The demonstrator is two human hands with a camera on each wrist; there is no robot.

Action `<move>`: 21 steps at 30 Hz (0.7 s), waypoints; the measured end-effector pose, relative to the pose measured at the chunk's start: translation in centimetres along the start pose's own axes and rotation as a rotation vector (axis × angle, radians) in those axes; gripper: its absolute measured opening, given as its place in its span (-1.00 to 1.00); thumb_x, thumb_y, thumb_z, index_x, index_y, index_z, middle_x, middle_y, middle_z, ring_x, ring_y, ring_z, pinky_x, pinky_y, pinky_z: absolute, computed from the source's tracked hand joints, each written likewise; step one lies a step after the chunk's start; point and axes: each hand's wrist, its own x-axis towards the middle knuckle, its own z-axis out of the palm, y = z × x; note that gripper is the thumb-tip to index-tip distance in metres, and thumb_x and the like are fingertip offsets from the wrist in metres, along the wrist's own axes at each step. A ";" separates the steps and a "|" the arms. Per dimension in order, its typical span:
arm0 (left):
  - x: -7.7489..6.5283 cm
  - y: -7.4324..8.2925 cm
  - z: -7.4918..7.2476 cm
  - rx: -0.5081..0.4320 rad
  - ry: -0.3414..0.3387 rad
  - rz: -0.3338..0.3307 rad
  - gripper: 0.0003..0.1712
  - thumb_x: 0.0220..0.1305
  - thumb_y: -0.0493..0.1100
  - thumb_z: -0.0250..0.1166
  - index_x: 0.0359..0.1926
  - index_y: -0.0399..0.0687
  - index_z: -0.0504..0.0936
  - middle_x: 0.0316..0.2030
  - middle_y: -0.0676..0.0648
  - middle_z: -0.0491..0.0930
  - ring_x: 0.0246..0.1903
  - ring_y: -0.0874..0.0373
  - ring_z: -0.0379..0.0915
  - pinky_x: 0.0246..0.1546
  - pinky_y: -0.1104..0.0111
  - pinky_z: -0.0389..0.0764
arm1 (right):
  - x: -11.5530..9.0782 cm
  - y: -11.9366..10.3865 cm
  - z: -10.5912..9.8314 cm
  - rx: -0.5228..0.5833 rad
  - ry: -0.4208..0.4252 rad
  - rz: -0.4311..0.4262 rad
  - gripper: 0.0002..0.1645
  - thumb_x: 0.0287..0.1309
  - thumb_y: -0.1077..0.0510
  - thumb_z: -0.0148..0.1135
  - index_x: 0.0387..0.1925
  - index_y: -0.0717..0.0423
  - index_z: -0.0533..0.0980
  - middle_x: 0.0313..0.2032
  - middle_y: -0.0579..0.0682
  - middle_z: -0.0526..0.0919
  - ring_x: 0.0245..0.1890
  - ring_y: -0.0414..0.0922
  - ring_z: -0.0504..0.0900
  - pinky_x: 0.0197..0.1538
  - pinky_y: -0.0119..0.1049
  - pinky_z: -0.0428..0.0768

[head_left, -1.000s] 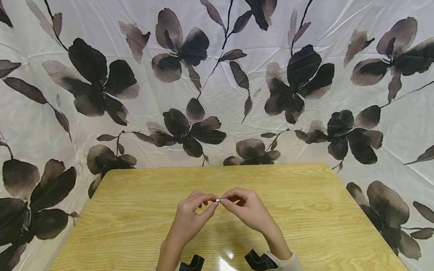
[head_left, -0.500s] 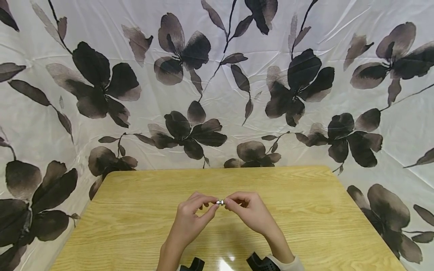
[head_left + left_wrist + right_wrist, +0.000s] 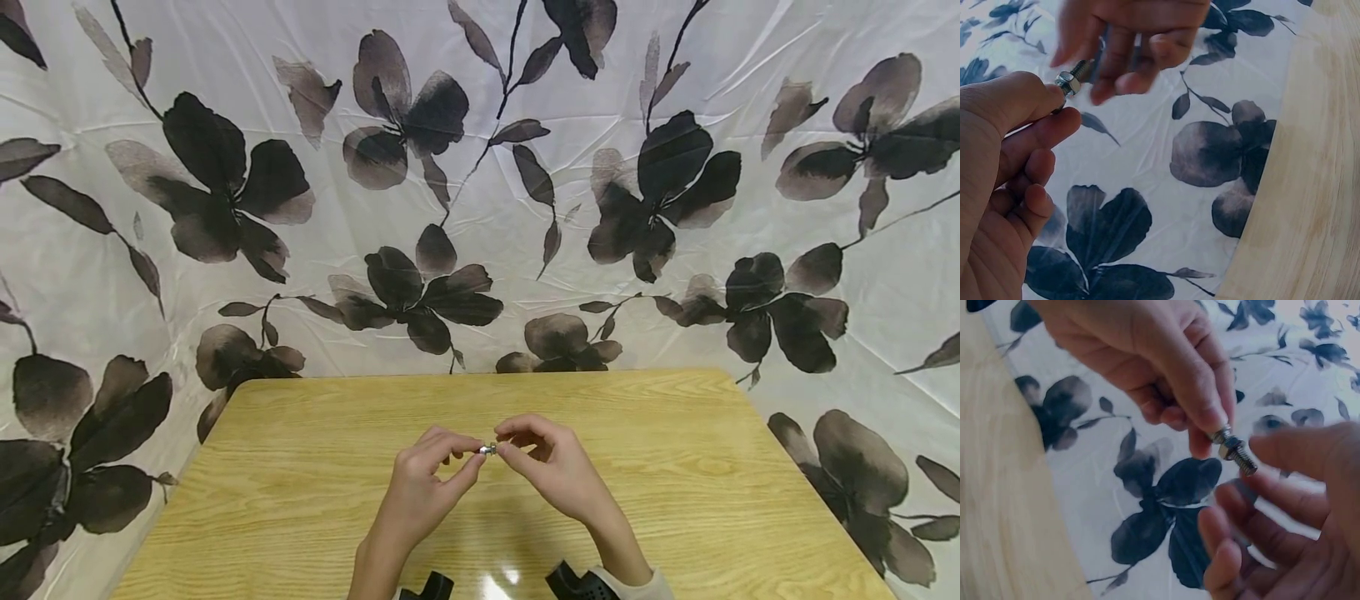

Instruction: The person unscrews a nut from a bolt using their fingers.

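A small silver bolt (image 3: 1080, 67) carries a hex nut (image 3: 1068, 82) partway along its threads. My left hand (image 3: 423, 481) pinches one end of the bolt between thumb and index finger; that end is mostly covered by the fingertips. In the right wrist view, the threaded tip (image 3: 1249, 466) points toward my right hand (image 3: 1297, 506). The right thumb and index finger are spread on either side of this tip, the thumb close to the nut. Whether the thumb touches the metal cannot be told. Motion blurs the right hand in the left wrist view.
Both hands are above a wood-grain table (image 3: 300, 433). Behind and beside it hangs a white cloth (image 3: 525, 233) with dark printed flowers. Black devices (image 3: 573, 581) sit at both wrists.
My right index finger has lifted away from the thumb, parting the earlier pinch at the bolt's end. My left hand keeps its grip in nearly the same place.
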 end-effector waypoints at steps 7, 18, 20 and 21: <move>-0.1 -0.1 -0.1 0.002 -0.003 0.005 -0.73 0.10 -0.42 0.51 -0.21 -0.02 0.76 -0.32 0.07 0.75 -0.34 0.26 0.55 -0.32 0.57 0.53 | 0.1 0.1 0.1 -0.043 -0.022 0.025 -0.77 0.45 0.02 0.23 -0.15 0.01 0.75 -0.24 0.02 0.79 -0.24 -0.08 0.71 -0.25 -0.31 0.66; 0.1 0.0 -0.2 -0.017 0.023 0.044 -0.68 0.05 -0.47 0.50 -0.21 -0.04 0.74 -0.34 0.02 0.74 -0.36 0.23 0.51 -0.37 0.59 0.47 | -0.2 -0.2 0.2 0.042 -0.019 -0.098 -0.78 0.31 0.20 0.38 -0.02 0.04 0.64 -0.04 0.07 0.71 -0.08 -0.08 0.66 -0.14 -0.31 0.63; 0.1 0.0 -0.1 -0.023 0.031 0.060 -0.67 0.04 -0.48 0.49 -0.21 -0.04 0.73 -0.35 0.01 0.74 -0.37 0.22 0.52 -0.37 0.59 0.48 | -0.2 -0.3 0.2 0.031 0.006 -0.076 -0.78 0.34 0.15 0.35 0.00 0.03 0.65 -0.04 0.05 0.72 -0.09 -0.13 0.67 -0.14 -0.31 0.64; 0.2 0.1 -0.1 -0.025 0.032 0.062 -0.67 0.04 -0.47 0.49 -0.21 -0.04 0.73 -0.35 0.01 0.74 -0.36 0.22 0.53 -0.35 0.59 0.50 | -0.2 -0.3 0.2 0.021 0.016 -0.057 -0.79 0.37 0.12 0.33 -0.01 0.01 0.66 -0.06 0.03 0.73 -0.10 -0.15 0.67 -0.14 -0.31 0.66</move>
